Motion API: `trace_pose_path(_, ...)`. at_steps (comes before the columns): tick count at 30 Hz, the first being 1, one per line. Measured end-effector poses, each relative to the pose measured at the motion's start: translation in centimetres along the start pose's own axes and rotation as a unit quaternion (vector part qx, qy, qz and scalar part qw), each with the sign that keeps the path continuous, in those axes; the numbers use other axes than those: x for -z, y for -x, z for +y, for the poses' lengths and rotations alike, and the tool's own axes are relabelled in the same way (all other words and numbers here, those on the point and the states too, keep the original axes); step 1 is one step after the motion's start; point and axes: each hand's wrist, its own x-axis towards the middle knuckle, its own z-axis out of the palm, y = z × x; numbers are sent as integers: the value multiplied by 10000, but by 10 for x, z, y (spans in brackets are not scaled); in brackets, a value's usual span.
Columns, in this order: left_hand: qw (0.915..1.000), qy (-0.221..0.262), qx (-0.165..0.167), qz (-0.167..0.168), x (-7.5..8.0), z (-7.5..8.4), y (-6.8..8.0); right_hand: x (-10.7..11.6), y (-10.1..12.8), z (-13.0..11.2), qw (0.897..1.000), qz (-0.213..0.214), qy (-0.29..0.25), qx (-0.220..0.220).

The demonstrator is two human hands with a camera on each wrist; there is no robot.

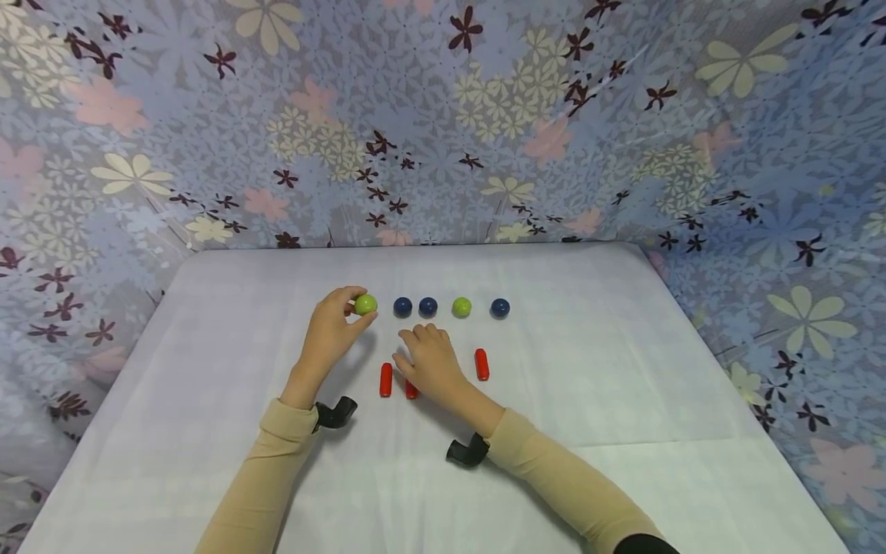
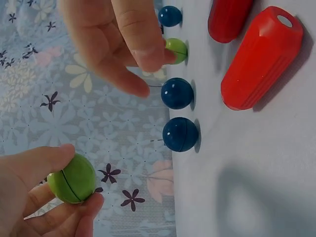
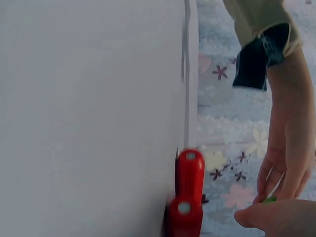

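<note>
Left hand (image 1: 332, 331) with its grip closed on a green ball (image 1: 365, 305), pinched between thumb and fingertips just above the table (image 1: 623, 369). Beyond that grip runs a row: two blue balls (image 1: 403, 307), a second green ball (image 1: 461, 307), another blue ball (image 1: 500, 308). Right hand (image 1: 431, 362), fingers relaxed and holding nothing, rests over red cylinders (image 1: 385, 379).

No readable text, labels, numbers anywhere in view.

Bright, even light; soft shadows; edges distorted.
</note>
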Motion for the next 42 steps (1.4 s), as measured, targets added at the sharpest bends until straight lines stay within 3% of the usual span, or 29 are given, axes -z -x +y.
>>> trace_pose_path(7,10000,36,0,-54,-1,-1,1,-5,2,-20,9971,-266,267,662)
trace_pose_path(12,10000,69,18,-57,0,-1,0,-9,5,-27,9947,-470,348,843)
trace_pose_path(18,9999,80,79,-121,2,-1,-4,-11,5,-29,9937,-692,319,822)
trace_pose_path(26,9995,88,97,-286,1,-1,-3,-10,6,-33,9945,-555,292,842)
trace_pose_path(32,9993,128,72,-355,0,-4,-6,-12,1,-29,9954,-643,-642,291)
trace_pose_path(36,9993,183,31,-323,4,-3,-7,-5,-8,-18,9781,-495,-2012,-212)
trace_pose_path(39,9993,212,-38,-309,7,-1,-8,6,-17,-4,9507,-185,-3034,-618)
trace_pose_path(42,9990,260,-63,-370,8,2,-8,16,-25,14,9258,214,-3656,-939)
